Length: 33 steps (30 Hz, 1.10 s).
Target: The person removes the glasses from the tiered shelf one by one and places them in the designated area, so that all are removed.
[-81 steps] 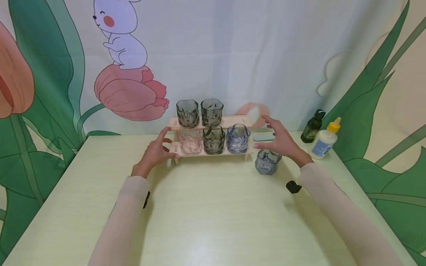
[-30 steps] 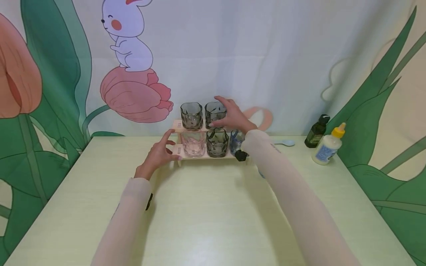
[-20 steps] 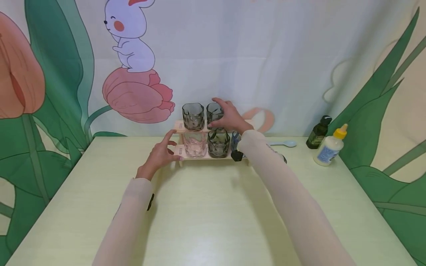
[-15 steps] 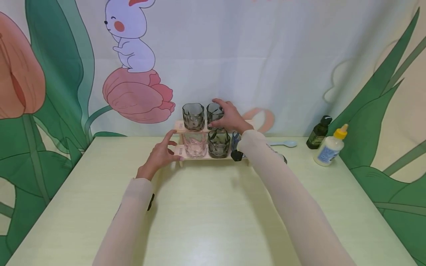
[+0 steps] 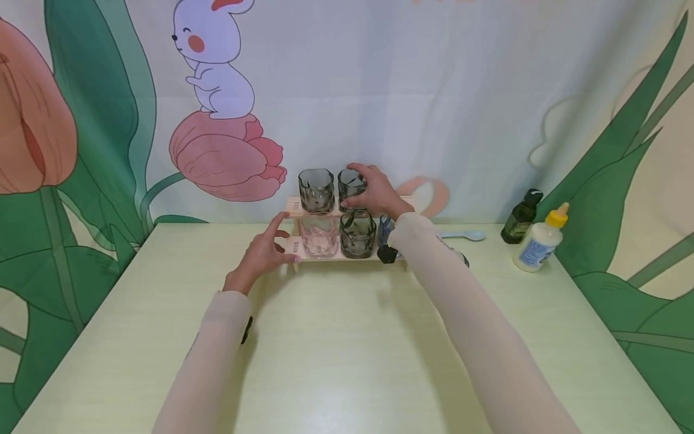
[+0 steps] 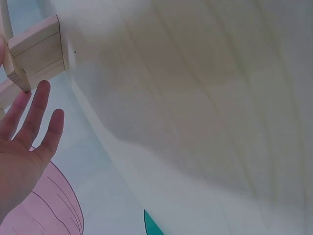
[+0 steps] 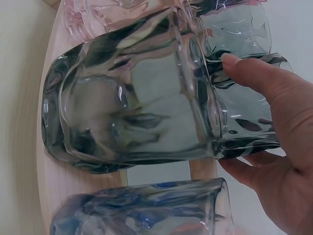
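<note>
A two-tier wooden rack (image 5: pixel 293 208) stands at the back of the table with glasses on it. My left hand (image 5: pixel 260 253) is at its left end, index finger at the upper tier and thumb at the lower. In the left wrist view, outstretched fingers (image 6: pixel 36 110) meet the rack's wooden end. On the upper tier, my right hand (image 5: pixel 382 191) grips the right grey glass (image 7: pixel 247 110) between thumb and fingers. Left of it sits another grey glass (image 5: pixel 316 191). Below are a pink glass (image 5: pixel 320 236), a dark grey-green glass (image 5: pixel 356 235) and a blue glass (image 7: pixel 146 210), partly behind the right wrist.
A pale blue spoon (image 5: pixel 472 235) lies right of the rack. Behind the right sleeve, a glass (image 5: pixel 463 260) shows only an edge. A dark green bottle (image 5: pixel 522 218) and a white bottle with yellow cap (image 5: pixel 538 242) stand at the back right, before a printed curtain (image 5: pixel 488 108).
My right hand has come left from the rack's right end to the upper right grey glass and now grips it. The left hand stays at the left end. The head view has shifted slightly.
</note>
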### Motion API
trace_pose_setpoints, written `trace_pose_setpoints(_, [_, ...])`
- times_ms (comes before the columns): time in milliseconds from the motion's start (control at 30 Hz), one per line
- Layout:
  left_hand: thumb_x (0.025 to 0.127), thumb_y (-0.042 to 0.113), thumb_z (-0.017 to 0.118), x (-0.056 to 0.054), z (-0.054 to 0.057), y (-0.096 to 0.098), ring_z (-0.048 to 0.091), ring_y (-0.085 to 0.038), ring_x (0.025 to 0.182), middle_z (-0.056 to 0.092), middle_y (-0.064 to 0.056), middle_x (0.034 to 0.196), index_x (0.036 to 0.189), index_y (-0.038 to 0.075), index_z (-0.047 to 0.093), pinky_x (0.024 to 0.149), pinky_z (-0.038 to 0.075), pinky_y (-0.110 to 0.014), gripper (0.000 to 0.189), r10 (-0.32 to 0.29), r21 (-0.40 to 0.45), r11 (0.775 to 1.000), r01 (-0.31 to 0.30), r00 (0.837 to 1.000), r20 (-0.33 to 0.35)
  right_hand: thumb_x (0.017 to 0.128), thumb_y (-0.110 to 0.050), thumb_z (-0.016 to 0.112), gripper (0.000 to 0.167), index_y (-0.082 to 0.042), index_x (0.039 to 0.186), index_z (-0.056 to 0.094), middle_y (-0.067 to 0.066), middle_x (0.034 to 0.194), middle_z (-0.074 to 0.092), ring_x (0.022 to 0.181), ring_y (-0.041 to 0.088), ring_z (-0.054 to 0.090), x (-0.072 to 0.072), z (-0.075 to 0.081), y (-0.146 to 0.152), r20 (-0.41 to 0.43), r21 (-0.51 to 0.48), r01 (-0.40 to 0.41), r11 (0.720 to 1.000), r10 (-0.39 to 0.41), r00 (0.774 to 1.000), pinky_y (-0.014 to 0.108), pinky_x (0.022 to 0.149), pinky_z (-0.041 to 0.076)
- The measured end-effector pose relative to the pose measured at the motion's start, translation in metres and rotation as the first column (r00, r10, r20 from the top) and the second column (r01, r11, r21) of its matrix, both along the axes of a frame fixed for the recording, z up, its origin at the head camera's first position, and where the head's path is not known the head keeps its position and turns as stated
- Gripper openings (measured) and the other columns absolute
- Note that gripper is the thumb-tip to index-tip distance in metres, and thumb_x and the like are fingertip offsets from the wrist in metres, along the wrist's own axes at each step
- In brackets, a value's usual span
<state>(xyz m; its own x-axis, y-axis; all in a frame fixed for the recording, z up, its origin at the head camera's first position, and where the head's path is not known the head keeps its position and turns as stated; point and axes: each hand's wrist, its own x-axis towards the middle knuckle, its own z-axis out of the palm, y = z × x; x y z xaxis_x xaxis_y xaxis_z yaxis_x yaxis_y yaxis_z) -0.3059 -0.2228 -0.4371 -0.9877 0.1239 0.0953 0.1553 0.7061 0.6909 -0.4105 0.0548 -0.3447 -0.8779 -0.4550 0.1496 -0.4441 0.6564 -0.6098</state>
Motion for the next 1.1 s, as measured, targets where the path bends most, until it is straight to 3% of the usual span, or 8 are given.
trace_pose_setpoints(367, [0.08, 0.016, 0.085, -0.002, -0.001, 0.001, 0.07, -0.036, 0.101, 0.061, -0.019, 0.136, 0.157, 0.03, 0.017, 0.088, 0.054, -0.051, 0.104, -0.006, 0.002, 1.0, 0.006, 1.0, -0.005, 0.085, -0.031, 0.081, 0.086, -0.023, 0.156, 0.034, 0.017, 0.151, 0.037, 0.135, 0.036, 0.042, 0.001, 0.002, 0.005, -0.017, -0.026, 0.023, 0.999, -0.024, 1.0, 0.055, 0.107, 0.04])
trace_pose_setpoints(633, [0.08, 0.017, 0.085, -0.003, 0.001, 0.0, 0.07, -0.038, 0.101, 0.061, -0.02, 0.136, 0.157, 0.03, 0.017, 0.088, 0.054, -0.052, 0.104, -0.007, -0.001, 1.0, 0.007, 1.0, -0.009, 0.084, -0.032, 0.081, 0.085, -0.022, 0.155, 0.035, 0.016, 0.153, 0.037, 0.137, 0.036, 0.042, 0.001, 0.015, 0.016, -0.076, -0.043, 0.023, 0.999, -0.026, 0.997, 0.055, 0.107, 0.04])
trace_pose_setpoints(833, [0.08, 0.016, 0.085, -0.003, -0.001, -0.001, 0.071, -0.038, 0.101, 0.061, -0.02, 0.136, 0.157, 0.03, 0.017, 0.088, 0.054, -0.052, 0.104, -0.007, 0.003, 1.0, 0.007, 1.0, -0.007, 0.084, -0.03, 0.081, 0.084, -0.023, 0.155, 0.036, 0.015, 0.15, 0.038, 0.136, 0.035, 0.042, 0.007, 0.021, 0.028, -0.075, -0.053, 0.006, 0.999, -0.009, 0.997, 0.056, 0.105, 0.041])
trace_pose_setpoints(1100, [0.08, 0.017, 0.085, -0.001, -0.001, -0.002, 0.071, -0.037, 0.101, 0.061, -0.019, 0.136, 0.157, 0.031, 0.017, 0.087, 0.054, -0.051, 0.104, -0.013, 0.003, 1.0, 0.013, 1.0, -0.012, 0.084, -0.03, 0.081, 0.084, -0.021, 0.155, 0.036, 0.015, 0.147, 0.04, 0.121, 0.031, 0.048, 0.018, 0.028, 0.043, -0.105, -0.017, -0.005, 1.0, 0.003, 0.994, 0.054, 0.099, 0.043])
